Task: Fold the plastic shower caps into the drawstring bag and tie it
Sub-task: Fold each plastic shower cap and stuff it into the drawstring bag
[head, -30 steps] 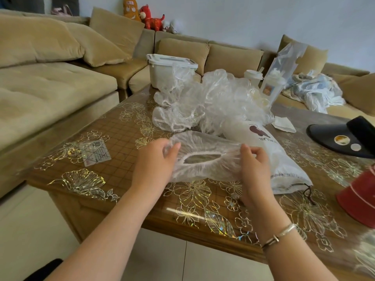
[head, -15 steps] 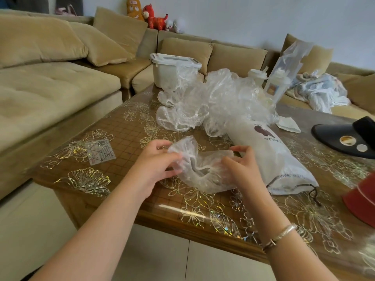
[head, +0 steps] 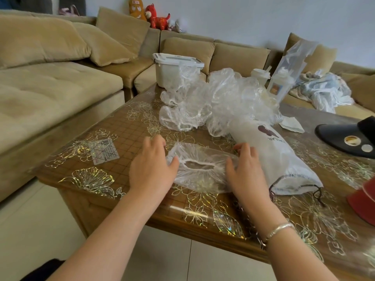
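Head view showed one clear shower cap [head: 199, 171] lying flat on the table [head: 125, 136] near the front edge, with its elastic opening facing up. On its left side rested the left hand [head: 151, 171], fingers straight and a little spread, thumb touching the edge of the cap. At the right side was the right hand [head: 246, 172], fingers relaxed and slightly bent, resting on the cap without pinching it. Just right of this hand lay the white drawstring bag [head: 272, 157], its dark cord end toward the person. Behind, a pile of more caps [head: 219, 102] sat in front of a white box [head: 174, 72].
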A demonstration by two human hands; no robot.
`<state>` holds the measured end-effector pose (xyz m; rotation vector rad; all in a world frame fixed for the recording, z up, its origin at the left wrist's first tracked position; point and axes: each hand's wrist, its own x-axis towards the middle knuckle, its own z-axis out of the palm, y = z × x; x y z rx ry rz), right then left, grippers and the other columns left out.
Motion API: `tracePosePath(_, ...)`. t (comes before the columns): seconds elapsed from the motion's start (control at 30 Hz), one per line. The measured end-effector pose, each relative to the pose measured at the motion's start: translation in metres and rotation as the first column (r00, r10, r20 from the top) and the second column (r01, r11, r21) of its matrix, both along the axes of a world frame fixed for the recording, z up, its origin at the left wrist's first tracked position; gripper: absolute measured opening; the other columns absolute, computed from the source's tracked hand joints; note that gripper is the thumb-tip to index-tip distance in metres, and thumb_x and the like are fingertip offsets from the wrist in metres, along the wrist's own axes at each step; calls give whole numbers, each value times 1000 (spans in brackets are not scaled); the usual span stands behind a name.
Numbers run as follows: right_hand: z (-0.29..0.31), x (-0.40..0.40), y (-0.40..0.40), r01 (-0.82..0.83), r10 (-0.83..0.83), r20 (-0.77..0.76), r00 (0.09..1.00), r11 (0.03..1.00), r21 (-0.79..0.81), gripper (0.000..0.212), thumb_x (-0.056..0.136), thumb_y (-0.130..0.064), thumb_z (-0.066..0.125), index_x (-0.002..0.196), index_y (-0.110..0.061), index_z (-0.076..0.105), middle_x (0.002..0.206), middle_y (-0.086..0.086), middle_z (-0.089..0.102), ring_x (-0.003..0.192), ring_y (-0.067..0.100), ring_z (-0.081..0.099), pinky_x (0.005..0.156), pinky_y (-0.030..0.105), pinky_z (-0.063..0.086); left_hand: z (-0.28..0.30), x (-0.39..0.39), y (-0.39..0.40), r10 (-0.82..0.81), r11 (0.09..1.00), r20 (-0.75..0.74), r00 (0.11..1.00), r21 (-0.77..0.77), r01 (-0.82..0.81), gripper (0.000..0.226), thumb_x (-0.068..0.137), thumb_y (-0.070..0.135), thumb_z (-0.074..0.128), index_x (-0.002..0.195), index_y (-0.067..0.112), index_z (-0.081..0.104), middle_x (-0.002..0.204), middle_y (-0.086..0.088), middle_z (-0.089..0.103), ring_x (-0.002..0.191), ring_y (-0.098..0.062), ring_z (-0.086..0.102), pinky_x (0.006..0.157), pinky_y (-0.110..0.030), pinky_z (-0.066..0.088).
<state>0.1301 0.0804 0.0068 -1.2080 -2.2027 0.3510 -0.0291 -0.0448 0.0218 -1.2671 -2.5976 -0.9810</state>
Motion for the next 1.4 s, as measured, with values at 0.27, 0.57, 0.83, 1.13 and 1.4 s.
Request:
tracePosePath(0.27, 15, 20, -19, -450, 451, 125, 884, 892, -38, 36, 90, -38, 55, 124, -27, 54, 125, -17, 52, 117, -1, 47, 100, 15, 36, -1, 3, 3, -371, 922, 55, 927, -96, 374, 28, 90, 30, 66, 117, 25, 57, 117, 17, 47, 117, -4, 39, 98, -20, 30)
tracePosePath(0.57, 12, 34, -13, -452, 470, 251, 847, 883, -129, 40, 91, -16, 60, 128, -28, 50, 126, -17, 55, 104, 4, 59, 91, 25, 52, 1, -3, 1, -404, 868, 215, 889, -218, 447, 67, 77, 62, 69, 132, 32, 46, 133, 20, 44, 126, -4, 36, 103, -28, 33)
tracePosePath(0.83, 11, 25, -8, -298, 267, -155, 951, 926, -231, 14, 99, -28, 49, 102, -32, 61, 92, -2, 70, 73, 10, 64, 64, 29, 53, -5, -13, 4, -392, 898, 221, 893, -120, 423, 16, 90, 28, 67, 103, 32, 58, 113, 17, 56, 107, -5, 52, 87, -25, 42)
tracePosePath(1.13, 8, 25, -5, -341, 349, 65, 935, 934, -104, 18, 93, -31, 64, 109, -23, 60, 103, -13, 62, 90, 2, 56, 75, 11, 45, -8, -15, 17, -242, 970, 296, 924, 87, 226, 37, 103, 28, 46, 73, 12, 62, 63, 2, 52, 51, -12, 41, 44, -17, 31)
tracePosePath(1.4, 5, 15, 7, -140, 122, -77, 990, 939, -313, 46, 102, -36, 44, 70, -5, 52, 54, -4, 37, 45, 8, 32, 46, 19, 30, -16, -1, 21, -74, 996, 180, 981, -32, 81, 51, 104, 43, 35, 66, 12, 52, 57, -1, 52, 49, -22, 54, 45, -28, 35)
